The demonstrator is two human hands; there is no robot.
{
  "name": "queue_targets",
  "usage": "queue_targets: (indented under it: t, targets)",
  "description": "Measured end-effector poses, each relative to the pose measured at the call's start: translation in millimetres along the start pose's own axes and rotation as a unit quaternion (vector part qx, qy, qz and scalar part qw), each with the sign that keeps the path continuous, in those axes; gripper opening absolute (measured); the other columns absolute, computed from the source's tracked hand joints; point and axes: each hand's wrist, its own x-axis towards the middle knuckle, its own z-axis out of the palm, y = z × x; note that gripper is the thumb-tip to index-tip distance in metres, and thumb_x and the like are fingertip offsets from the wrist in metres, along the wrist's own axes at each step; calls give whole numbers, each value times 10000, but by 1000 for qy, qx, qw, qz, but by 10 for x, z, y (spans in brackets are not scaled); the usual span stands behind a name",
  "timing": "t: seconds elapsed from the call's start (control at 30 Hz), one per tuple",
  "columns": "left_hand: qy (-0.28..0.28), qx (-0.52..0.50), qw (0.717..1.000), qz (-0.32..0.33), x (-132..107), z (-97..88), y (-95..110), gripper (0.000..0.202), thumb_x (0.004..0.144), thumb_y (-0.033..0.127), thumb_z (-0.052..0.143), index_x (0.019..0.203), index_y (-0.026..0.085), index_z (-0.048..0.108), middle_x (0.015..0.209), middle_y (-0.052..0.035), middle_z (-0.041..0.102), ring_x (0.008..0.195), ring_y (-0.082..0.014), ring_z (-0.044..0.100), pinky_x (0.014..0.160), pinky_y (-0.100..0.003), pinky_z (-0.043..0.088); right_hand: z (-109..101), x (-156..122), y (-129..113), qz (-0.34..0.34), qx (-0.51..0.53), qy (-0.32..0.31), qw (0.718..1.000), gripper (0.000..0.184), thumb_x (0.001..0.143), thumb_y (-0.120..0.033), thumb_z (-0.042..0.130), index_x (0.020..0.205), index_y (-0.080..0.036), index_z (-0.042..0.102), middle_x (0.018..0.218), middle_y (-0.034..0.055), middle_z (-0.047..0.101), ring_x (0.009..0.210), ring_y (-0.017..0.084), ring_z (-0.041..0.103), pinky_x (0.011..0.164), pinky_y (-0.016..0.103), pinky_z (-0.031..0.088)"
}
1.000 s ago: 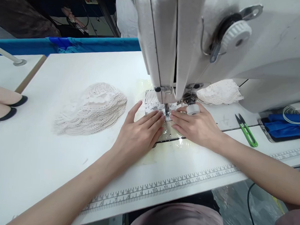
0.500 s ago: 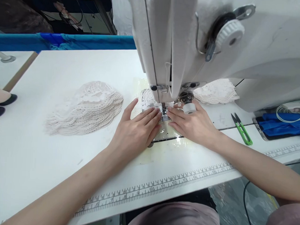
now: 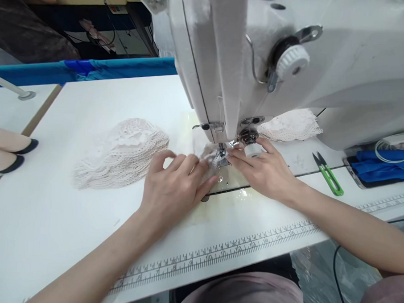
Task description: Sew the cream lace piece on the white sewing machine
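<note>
A white sewing machine (image 3: 201, 80) stands before me, its presser foot (image 3: 222, 159) down by a small piece of lace (image 3: 206, 155). Bent fingers of my left hand (image 3: 173, 186) close on the lace just left of the foot; the fingertips are partly hidden. The lace is bunched and lifted there. To the right of the foot, my right hand (image 3: 264, 170) lies low with its fingers stretched out, the tips close to the needle area and partly behind a white knob (image 3: 252, 150).
A stack of lace pieces (image 3: 121, 154) lies left of my hands. More lace (image 3: 292, 125) rests behind the needle area. Green thread snips (image 3: 328, 175), a phone (image 3: 354, 174) and blue cloth (image 3: 372, 165) are at right. A ruler strip (image 3: 214, 258) follows the front edge.
My left hand has gone from lying flat to curled fingers, and the lace beside the foot has bunched up. My right hand stays by the foot. The view has shifted slightly.
</note>
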Motion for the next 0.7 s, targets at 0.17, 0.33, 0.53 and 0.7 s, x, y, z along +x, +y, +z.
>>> queue_targets:
  t: [0.17, 0.33, 0.53, 0.7]
  targets:
    - [40, -61, 997, 7, 25, -28, 2, 89, 906, 171, 582, 957, 168, 655, 846, -28, 735, 772, -200, 688, 749, -388, 456, -71, 10, -105, -4, 48, 44, 998, 331, 911, 10, 414, 1052, -131, 678, 1060, 34, 741, 915, 162, 653, 811, 312, 489]
    - [-6, -151, 988, 15, 25, 83, -13, 273, 928, 120, 524, 1189, 156, 596, 1128, -63, 711, 1026, -204, 659, 979, -423, 424, -57, -9, -199, 12, 105, -20, 994, 366, 888, 29, 360, 1086, -83, 647, 1135, 114, 696, 1041, 213, 628, 790, 327, 526]
    - [-28, -135, 990, 12, 26, 62, 52, 241, 938, 225, 532, 1131, 173, 668, 1089, -85, 704, 938, -233, 646, 870, -430, 459, -16, -33, -156, 69, 82, -75, 991, 295, 875, 2, 394, 1012, -104, 632, 1152, 135, 678, 928, 206, 623, 734, 321, 510]
    - [-35, -114, 993, 18, 16, 38, 93, 302, 931, 285, 564, 1211, 202, 641, 1222, -82, 681, 1105, -284, 616, 910, -470, 434, 16, -18, -114, 65, 55, -87, 993, 248, 906, -48, 415, 979, -140, 633, 1085, 109, 713, 1123, 230, 576, 864, 354, 478]
